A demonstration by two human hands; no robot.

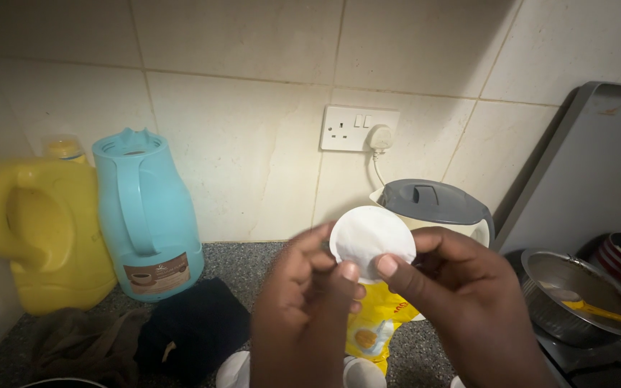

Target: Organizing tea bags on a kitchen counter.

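Tiled wall backs your speckled bench (253,262). Your left hand (303,316) and right hand (461,302) both pinch a round white pad (369,236) at frame centre, above a yellow packet (379,323). At nine o'clock stands a blue flask (145,208); at one o'clock, a kettle (436,205).

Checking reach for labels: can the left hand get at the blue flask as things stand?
Probably not straight away: the left hand and right hand both pinch the round white pad. Otherwise the way to the blue flask looks open, over the dark cloth.
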